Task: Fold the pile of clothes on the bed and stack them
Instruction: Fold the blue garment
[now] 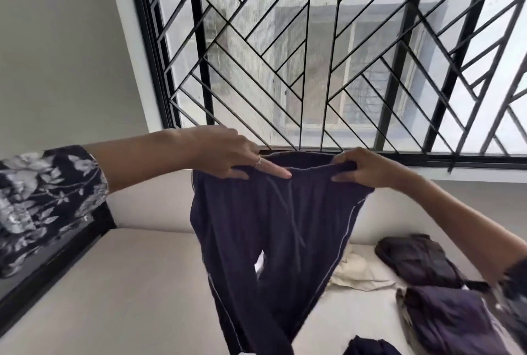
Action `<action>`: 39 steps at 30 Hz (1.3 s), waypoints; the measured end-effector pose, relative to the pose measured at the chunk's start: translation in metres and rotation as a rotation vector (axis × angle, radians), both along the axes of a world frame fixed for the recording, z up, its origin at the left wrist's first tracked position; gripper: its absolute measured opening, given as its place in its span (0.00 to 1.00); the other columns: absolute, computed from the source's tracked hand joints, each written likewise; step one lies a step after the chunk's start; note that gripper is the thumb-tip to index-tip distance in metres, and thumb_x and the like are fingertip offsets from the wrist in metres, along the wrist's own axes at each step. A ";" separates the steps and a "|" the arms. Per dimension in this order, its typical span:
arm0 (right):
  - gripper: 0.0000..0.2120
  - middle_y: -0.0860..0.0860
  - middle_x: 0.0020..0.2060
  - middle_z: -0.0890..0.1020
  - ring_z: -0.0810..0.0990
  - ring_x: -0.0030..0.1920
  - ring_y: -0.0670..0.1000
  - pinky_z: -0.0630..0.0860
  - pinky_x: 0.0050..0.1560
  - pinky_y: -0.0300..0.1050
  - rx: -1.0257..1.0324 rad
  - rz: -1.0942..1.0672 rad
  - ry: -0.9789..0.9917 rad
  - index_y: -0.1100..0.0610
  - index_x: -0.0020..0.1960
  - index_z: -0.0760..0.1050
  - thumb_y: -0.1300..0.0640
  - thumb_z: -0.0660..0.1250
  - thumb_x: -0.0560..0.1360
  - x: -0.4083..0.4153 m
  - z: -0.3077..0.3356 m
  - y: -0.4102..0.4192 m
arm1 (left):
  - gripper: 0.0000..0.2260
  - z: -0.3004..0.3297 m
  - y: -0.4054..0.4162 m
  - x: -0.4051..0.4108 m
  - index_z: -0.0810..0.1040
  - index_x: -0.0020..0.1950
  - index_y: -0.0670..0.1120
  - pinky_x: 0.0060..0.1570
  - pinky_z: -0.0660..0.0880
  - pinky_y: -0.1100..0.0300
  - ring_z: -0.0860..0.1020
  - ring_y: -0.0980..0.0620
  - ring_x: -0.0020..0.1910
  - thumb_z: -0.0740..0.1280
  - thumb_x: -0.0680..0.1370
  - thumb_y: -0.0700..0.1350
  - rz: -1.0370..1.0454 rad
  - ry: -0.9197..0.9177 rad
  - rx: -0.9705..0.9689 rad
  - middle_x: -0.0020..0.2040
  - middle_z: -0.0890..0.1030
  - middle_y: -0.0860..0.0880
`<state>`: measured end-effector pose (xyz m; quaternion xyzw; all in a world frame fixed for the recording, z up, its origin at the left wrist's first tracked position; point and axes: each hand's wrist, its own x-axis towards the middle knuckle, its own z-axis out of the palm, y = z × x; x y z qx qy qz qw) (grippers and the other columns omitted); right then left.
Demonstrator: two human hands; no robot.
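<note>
Both hands hold a pair of dark navy trousers (273, 226) up by the waistband, in the air above the bed (128, 283). The left hand (228, 157) pinches one end of the band with the forefinger lying straight along it; the right hand (362, 167) has its fingers curled round the other end. Held this way, the cloth hangs by its own weight, so the legs fall straight and the pale side piping shows down each outer seam, which likely serves to line the legs up before a first fold.

Below and to the right of the right hand lie two folded dark garments (422, 263), side by side and close together, with a crumpled cream cloth (359, 269) just beside them. Another dark, unfolded piece (368, 347) sits lower still, at the frame's bottom edge.

Beneath the left hand the bed's surface lies flat as far as its dark frame (57, 263), giving room to lay the trousers down. The barred window (313, 55) stands beyond both hands.
</note>
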<state>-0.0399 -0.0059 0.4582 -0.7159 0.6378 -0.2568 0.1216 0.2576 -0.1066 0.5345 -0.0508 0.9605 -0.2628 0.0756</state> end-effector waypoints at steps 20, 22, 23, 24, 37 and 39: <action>0.13 0.43 0.44 0.84 0.80 0.46 0.42 0.75 0.55 0.43 0.125 -0.084 0.213 0.48 0.49 0.83 0.65 0.71 0.72 -0.022 -0.007 0.042 | 0.37 -0.083 0.043 -0.076 0.54 0.75 0.64 0.46 0.74 0.55 0.76 0.42 0.55 0.55 0.74 0.31 0.198 -0.342 0.249 0.66 0.72 0.44; 0.13 0.45 0.45 0.85 0.80 0.47 0.41 0.74 0.55 0.42 0.103 -0.112 0.199 0.50 0.51 0.83 0.65 0.70 0.72 -0.022 -0.007 0.044 | 0.39 -0.084 0.028 -0.086 0.48 0.76 0.65 0.55 0.76 0.50 0.77 0.40 0.56 0.57 0.73 0.33 0.405 -0.298 0.462 0.69 0.70 0.43; 0.13 0.45 0.45 0.85 0.80 0.47 0.42 0.75 0.54 0.43 0.089 -0.128 0.205 0.50 0.51 0.83 0.65 0.70 0.72 -0.021 -0.005 0.048 | 0.40 -0.081 0.025 -0.090 0.46 0.75 0.66 0.55 0.77 0.47 0.78 0.39 0.56 0.59 0.73 0.35 0.482 -0.243 0.560 0.70 0.68 0.44; 0.13 0.45 0.45 0.85 0.80 0.46 0.41 0.75 0.52 0.42 0.091 -0.141 0.207 0.50 0.51 0.83 0.65 0.70 0.72 -0.019 -0.007 0.050 | 0.41 -0.080 0.023 -0.092 0.45 0.75 0.65 0.52 0.79 0.47 0.79 0.39 0.56 0.60 0.73 0.35 0.536 -0.195 0.661 0.71 0.66 0.47; 0.14 0.52 0.46 0.83 0.80 0.45 0.50 0.71 0.41 0.35 -0.090 -0.201 0.058 0.55 0.58 0.79 0.62 0.65 0.73 0.073 -0.026 0.041 | 0.12 -0.073 0.031 -0.118 0.74 0.57 0.39 0.37 0.81 0.50 0.80 0.44 0.39 0.60 0.76 0.31 0.725 0.407 1.334 0.48 0.80 0.37; 0.13 0.56 0.49 0.83 0.80 0.49 0.55 0.72 0.45 0.43 -0.055 -0.239 0.044 0.56 0.60 0.76 0.59 0.61 0.76 0.084 -0.025 0.039 | 0.08 -0.072 0.031 -0.120 0.76 0.46 0.39 0.35 0.80 0.52 0.79 0.47 0.33 0.58 0.76 0.32 0.743 0.464 1.323 0.41 0.80 0.39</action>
